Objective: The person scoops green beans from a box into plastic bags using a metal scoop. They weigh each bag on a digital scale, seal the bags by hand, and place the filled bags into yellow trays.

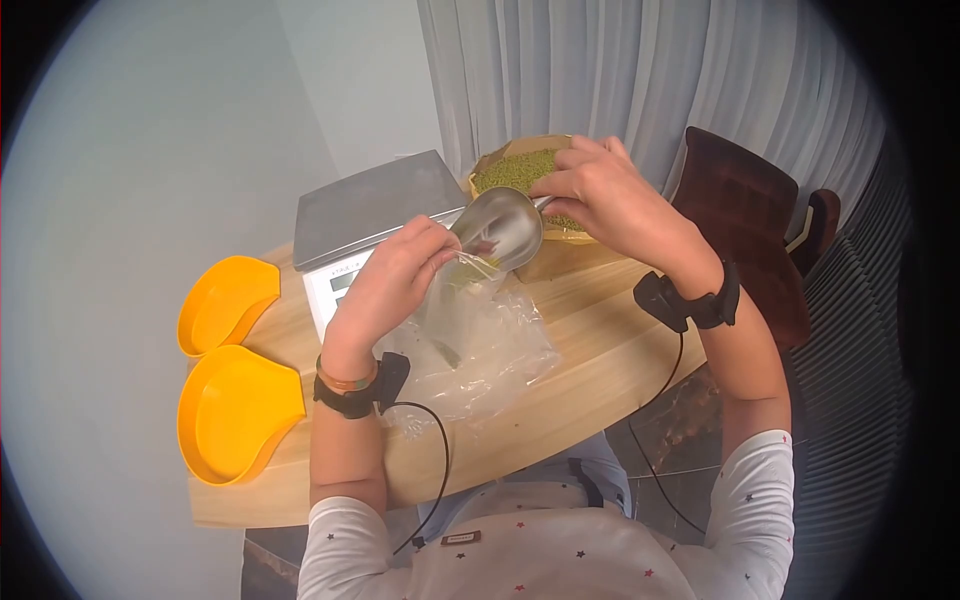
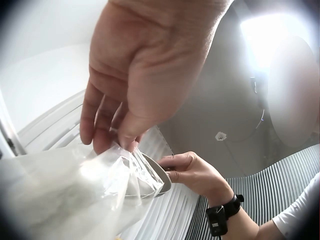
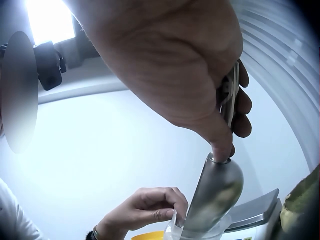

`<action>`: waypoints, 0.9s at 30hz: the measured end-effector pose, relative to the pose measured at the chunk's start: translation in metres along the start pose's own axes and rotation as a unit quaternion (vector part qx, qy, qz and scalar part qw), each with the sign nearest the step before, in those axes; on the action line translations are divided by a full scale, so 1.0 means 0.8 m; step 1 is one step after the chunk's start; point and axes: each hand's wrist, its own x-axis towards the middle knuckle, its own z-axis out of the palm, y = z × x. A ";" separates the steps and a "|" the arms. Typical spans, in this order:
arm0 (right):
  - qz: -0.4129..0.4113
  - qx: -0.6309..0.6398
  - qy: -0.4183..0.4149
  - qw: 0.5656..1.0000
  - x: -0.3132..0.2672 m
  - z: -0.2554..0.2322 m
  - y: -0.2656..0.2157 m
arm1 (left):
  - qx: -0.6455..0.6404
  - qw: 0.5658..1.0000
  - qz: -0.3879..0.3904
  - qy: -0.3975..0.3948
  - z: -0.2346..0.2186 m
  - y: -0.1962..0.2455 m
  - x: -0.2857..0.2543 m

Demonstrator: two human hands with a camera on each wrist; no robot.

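Observation:
My left hand (image 1: 400, 272) pinches the rim of a clear plastic bag (image 1: 490, 350) between thumb and fingers. The bag hangs down over the table, its lower part crumpled. My right hand (image 1: 612, 200) grips the handle of a metal scoop (image 1: 512, 228), fingers curled round it. In the right wrist view the scoop (image 3: 212, 195) tilts steeply with its front end down in the mouth of the bag. From the left wrist, the bag's film (image 2: 117, 175) overlaps the scoop's lip. A few green bits show at the bag's mouth.
An opened sack of small green beans (image 1: 515, 170) stands behind the scoop. A digital scale (image 1: 375, 205) sits at the back left. Two yellow scoop-shaped trays (image 1: 225, 315) lie at the table's left edge. Beyond the right side is a brown chair (image 1: 735, 200). Cables hang from both wrists.

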 end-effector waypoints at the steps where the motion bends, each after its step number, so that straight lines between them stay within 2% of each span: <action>1: 0.001 -0.001 0.001 1.000 -0.001 0.000 0.001 | -0.002 1.000 0.000 0.000 0.001 -0.001 -0.001; 8: 0.079 0.060 0.023 0.995 -0.020 -0.012 0.050 | 0.012 1.000 0.003 -0.007 -0.003 0.004 -0.002; 10: 0.151 0.137 0.038 0.978 -0.030 -0.013 0.068 | 0.013 1.000 0.003 -0.011 -0.005 0.006 -0.003; 12: 0.149 0.119 0.046 0.981 -0.039 -0.013 0.085 | 0.015 1.000 0.004 -0.013 -0.006 0.010 -0.003; 14: 0.201 0.116 0.036 0.972 -0.047 -0.013 0.096 | 0.013 1.000 -0.013 -0.012 -0.008 0.013 -0.004; 21: 0.233 0.159 0.016 0.959 -0.050 -0.003 0.116 | 0.037 0.998 -0.029 -0.039 -0.011 0.016 -0.004; 27: 0.245 0.105 0.003 0.964 -0.049 -0.005 0.122 | 0.036 0.998 -0.050 -0.029 -0.013 0.017 -0.019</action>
